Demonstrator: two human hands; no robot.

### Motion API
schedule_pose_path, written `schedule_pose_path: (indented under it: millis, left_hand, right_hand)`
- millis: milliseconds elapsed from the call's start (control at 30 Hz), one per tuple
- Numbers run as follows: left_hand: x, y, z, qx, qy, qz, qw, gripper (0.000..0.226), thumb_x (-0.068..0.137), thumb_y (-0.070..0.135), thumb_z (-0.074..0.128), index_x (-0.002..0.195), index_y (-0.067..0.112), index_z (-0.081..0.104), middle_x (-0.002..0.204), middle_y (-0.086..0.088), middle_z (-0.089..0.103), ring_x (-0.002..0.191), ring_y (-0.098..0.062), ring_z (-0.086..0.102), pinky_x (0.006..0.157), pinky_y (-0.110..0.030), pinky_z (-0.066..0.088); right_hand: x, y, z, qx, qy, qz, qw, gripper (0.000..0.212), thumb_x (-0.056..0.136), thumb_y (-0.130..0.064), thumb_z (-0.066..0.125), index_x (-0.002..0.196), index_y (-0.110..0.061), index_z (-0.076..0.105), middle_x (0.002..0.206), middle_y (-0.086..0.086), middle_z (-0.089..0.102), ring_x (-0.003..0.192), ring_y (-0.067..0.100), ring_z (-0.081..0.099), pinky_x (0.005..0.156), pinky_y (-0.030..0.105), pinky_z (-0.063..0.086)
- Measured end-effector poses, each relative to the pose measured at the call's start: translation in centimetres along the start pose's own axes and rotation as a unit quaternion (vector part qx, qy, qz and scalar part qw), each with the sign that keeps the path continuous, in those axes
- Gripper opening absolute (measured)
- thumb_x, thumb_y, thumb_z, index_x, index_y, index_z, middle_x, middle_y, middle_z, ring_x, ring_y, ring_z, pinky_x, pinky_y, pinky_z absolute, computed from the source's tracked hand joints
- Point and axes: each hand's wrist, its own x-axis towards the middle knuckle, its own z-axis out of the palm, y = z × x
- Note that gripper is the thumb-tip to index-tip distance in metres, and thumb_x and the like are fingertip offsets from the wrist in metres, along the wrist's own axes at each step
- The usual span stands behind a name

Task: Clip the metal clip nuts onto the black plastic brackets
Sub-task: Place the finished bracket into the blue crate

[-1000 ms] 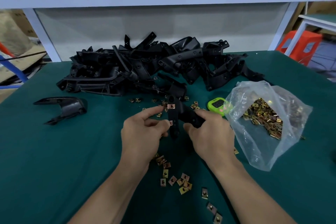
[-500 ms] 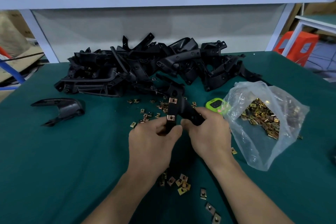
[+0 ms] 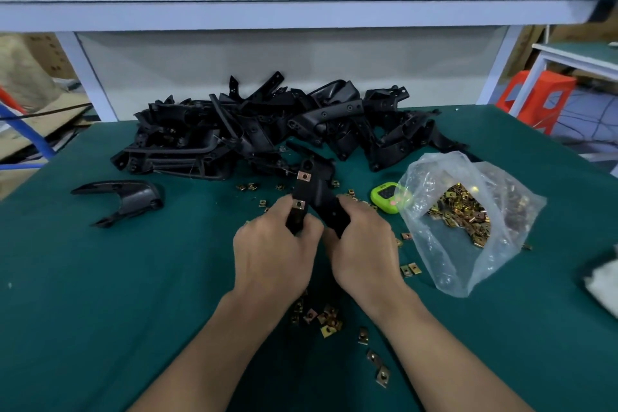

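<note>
Being held above the green counter (image 3: 133,294), one black bracket (image 3: 317,201) is grasped by both grips: the left grip (image 3: 274,254) is curled round its lower end and the right grip (image 3: 364,244) round its side arm. A top clip nut (image 3: 304,176) and a lower clip nut (image 3: 298,204) are clipped on it. Writing on the green timer (image 3: 384,194) is too small to be read. A second ago the left pointing finger was stretched out; now it is curled, and the bracket seems to be lifted a little higher.
</note>
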Motion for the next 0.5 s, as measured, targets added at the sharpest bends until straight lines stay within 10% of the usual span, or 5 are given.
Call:
schedule_pose_path:
  millis: [233, 500]
  left_hand:
    - [1.0, 5.4, -2.7, -0.085, 0.005, -0.005, 0.996, 0.013, 0.085, 0.046, 0.05, 0.085, 0.035, 0.058, 0.069, 0.016, 0.063, 0.063, -0.01, 0.058, 0.056, -0.032, 0.043]
    - [-0.1, 15.7, -0.3, -0.241, -0.177, 0.09, 0.95, 0.046, 0.085, 0.018, 0.062, 0.125, 0.042, 0.061, 0.089, 0.021, 0.073, 0.076, -0.003, 0.068, 0.068, -0.02, 0.052]
  right_hand:
    - [-2.4, -2.7, -6.0, 0.131, 0.033, -0.05, 0.99, 0.023, 0.085, -0.02, 0.075, 0.102, -0.034, 0.068, 0.078, -0.016, 0.067, 0.074, 0.0, 0.061, 0.058, 0.012, 0.043]
    - [-8.5, 0.0, -18.8, 0.12, 0.05, 0.025, 0.991, 0.048, 0.083, -0.013, 0.062, 0.116, -0.047, 0.062, 0.071, 0.0, 0.071, 0.062, 0.02, 0.067, 0.056, 0.034, 0.053]
